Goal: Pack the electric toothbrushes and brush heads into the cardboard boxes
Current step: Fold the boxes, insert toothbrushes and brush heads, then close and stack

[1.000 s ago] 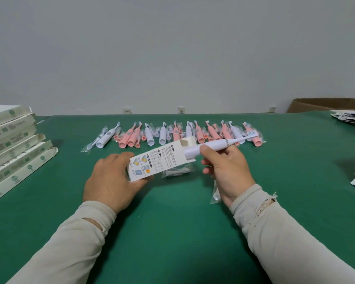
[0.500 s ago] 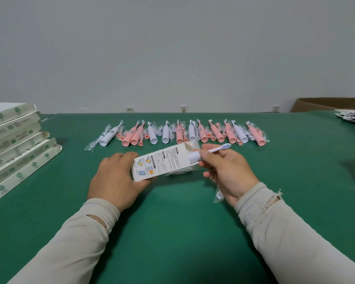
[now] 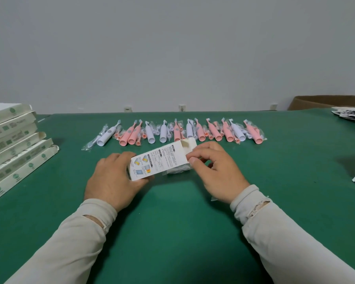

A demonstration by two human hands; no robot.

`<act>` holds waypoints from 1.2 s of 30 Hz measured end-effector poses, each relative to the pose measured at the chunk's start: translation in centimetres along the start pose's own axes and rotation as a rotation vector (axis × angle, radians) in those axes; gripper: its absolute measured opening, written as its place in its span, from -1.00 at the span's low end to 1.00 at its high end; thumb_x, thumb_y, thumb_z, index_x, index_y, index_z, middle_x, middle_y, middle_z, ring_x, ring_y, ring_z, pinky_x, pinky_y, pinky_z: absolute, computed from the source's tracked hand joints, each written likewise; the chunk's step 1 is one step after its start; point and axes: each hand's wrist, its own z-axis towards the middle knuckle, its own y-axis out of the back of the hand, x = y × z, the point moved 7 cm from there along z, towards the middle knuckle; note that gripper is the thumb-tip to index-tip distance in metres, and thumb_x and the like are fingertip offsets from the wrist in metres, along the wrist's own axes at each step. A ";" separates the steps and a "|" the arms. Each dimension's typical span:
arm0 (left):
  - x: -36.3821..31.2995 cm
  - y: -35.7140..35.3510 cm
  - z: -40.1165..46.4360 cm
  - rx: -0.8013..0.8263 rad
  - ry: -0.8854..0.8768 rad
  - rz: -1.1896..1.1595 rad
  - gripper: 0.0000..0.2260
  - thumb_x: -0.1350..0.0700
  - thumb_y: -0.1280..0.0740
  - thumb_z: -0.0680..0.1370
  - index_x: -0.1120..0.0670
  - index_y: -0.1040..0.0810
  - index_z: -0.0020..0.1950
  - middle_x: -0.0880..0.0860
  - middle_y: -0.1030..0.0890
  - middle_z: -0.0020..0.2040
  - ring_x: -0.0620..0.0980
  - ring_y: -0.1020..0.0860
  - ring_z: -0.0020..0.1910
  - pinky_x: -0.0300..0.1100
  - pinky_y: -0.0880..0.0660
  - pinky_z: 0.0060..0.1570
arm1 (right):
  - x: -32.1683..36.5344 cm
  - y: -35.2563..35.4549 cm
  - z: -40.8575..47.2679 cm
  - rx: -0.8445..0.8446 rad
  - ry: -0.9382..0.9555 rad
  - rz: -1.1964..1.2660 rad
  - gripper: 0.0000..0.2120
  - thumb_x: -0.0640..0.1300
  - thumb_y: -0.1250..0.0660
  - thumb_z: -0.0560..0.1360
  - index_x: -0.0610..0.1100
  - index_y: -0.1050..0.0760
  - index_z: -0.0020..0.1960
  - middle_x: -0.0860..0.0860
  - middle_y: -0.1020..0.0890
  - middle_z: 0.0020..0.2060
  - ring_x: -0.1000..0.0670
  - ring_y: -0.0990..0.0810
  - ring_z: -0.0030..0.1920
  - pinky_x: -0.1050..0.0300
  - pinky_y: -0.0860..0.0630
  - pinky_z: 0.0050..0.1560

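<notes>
The left hand grips the printed end of a white carton at mid-bench while the right hand pinches its open flap end. The white toothbrush that jutted from the carton a second ago is out of sight. A row of pink and white toothbrushes lines the far edge; flat boxes stack at the left edge. Bare green bench lies open toward the near edge.
</notes>
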 end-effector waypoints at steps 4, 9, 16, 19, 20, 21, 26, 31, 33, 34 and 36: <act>0.1 -0.2 0.1 0.006 0.010 0.001 -0.57 -0.19 -0.45 0.41 -0.20 -0.48 0.25 -0.09 -0.54 0.13 0.04 -0.44 0.17 0.00 -0.49 -0.01 | -0.3 0.4 -0.1 -0.088 -0.033 0.023 -0.74 -0.23 -0.32 0.51 0.15 -0.58 -0.09 0.27 -0.47 0.07 0.24 -0.49 -0.02 0.51 -0.36 -0.05; 0.8 0.0 0.5 -0.001 0.028 -0.005 -0.59 -0.02 -0.45 0.43 -0.19 -0.47 0.26 -0.06 -0.53 0.14 0.08 -0.46 0.16 0.09 -0.52 0.02 | -1.4 4.3 0.6 -0.266 -0.144 -0.080 -0.77 -0.18 -0.32 0.51 0.18 -0.52 -0.07 0.27 -0.51 -0.01 0.30 -0.52 -0.19 0.48 -0.39 -0.14; 1.0 -0.4 0.5 0.016 0.026 -0.009 -0.57 -0.02 -0.47 0.43 -0.16 -0.48 0.27 -0.04 -0.54 0.13 0.11 -0.46 0.15 0.09 -0.52 0.05 | -5.5 5.2 -0.7 0.257 -0.580 -0.699 -0.76 0.17 -0.37 0.49 0.03 -0.44 -0.04 0.10 -0.56 -0.09 -0.03 -0.57 -0.02 0.05 -0.50 0.04; 0.9 -0.4 0.4 0.012 0.018 -0.013 -0.58 -0.03 -0.46 0.43 -0.16 -0.48 0.26 -0.04 -0.54 0.13 0.11 -0.46 0.15 0.10 -0.52 0.04 | -5.4 3.2 -1.0 0.379 -0.556 -0.721 -0.69 0.03 -0.40 0.49 0.04 -0.42 0.18 0.05 -0.55 0.04 -0.04 -0.55 0.03 0.07 -0.50 0.09; 0.8 -0.4 0.4 0.013 0.017 -0.016 -0.59 -0.03 -0.46 0.43 -0.16 -0.48 0.26 -0.04 -0.54 0.12 0.11 -0.46 0.15 0.10 -0.52 0.04 | -5.3 2.9 -0.9 0.386 -0.541 -0.711 -0.66 -0.01 -0.40 0.48 0.04 -0.43 0.22 0.05 -0.56 0.04 -0.04 -0.56 0.03 0.07 -0.52 0.11; 0.8 -0.4 0.4 0.015 0.016 -0.019 -0.60 -0.03 -0.46 0.44 -0.16 -0.49 0.26 -0.04 -0.54 0.12 0.11 -0.46 0.14 0.11 -0.52 0.04 | -5.1 2.9 -0.8 0.372 -0.526 -0.680 -0.66 -0.04 -0.40 0.48 0.03 -0.44 0.23 0.06 -0.57 0.01 -0.02 -0.58 0.01 0.07 -0.53 0.11; 0.7 -0.3 0.3 0.014 0.023 -0.015 -0.61 -0.03 -0.45 0.44 -0.17 -0.49 0.25 -0.05 -0.54 0.12 0.10 -0.44 0.16 0.10 -0.52 0.03 | -3.7 4.5 0.0 0.110 -0.431 -0.419 -0.95 -0.15 -0.41 0.43 -0.03 -0.62 -0.18 0.13 -0.65 -0.30 0.11 -0.59 -0.28 0.24 -0.47 -0.21; 0.8 -0.1 0.3 0.013 0.031 -0.011 -0.60 -0.02 -0.45 0.44 -0.16 -0.48 0.26 -0.04 -0.54 0.12 0.10 -0.45 0.16 0.09 -0.52 0.03 | -3.6 3.9 0.0 0.130 -0.433 -0.469 -0.88 -0.19 -0.39 0.42 -0.10 -0.62 -0.29 0.11 -0.66 -0.38 0.12 -0.62 -0.29 0.24 -0.49 -0.24; 0.9 -0.1 0.3 0.019 0.032 -0.003 -0.59 -0.03 -0.45 0.45 -0.16 -0.48 0.27 -0.04 -0.54 0.13 0.10 -0.46 0.16 0.10 -0.52 0.03 | -3.8 3.4 -0.1 0.145 -0.430 -0.396 -0.87 -0.20 -0.37 0.45 -0.12 -0.63 -0.26 0.11 -0.68 -0.37 0.14 -0.61 -0.32 0.27 -0.51 -0.25; 0.8 -0.2 0.4 0.021 0.029 -0.001 -0.59 -0.04 -0.45 0.45 -0.16 -0.48 0.27 -0.03 -0.54 0.13 0.10 -0.46 0.16 0.10 -0.53 0.03 | -3.8 3.5 -0.1 0.122 -0.415 -0.330 -0.87 -0.20 -0.37 0.47 -0.10 -0.63 -0.24 0.14 -0.67 -0.37 0.18 -0.59 -0.36 0.30 -0.50 -0.25; 0.7 -0.2 0.3 0.019 0.024 -0.001 -0.60 -0.05 -0.45 0.45 -0.16 -0.48 0.27 -0.04 -0.54 0.14 0.10 -0.45 0.16 0.11 -0.53 0.03 | -3.4 4.2 0.2 0.034 -0.376 -0.204 -0.88 -0.19 -0.37 0.52 -0.04 -0.61 -0.16 0.18 -0.65 -0.37 0.19 -0.54 -0.41 0.29 -0.48 -0.26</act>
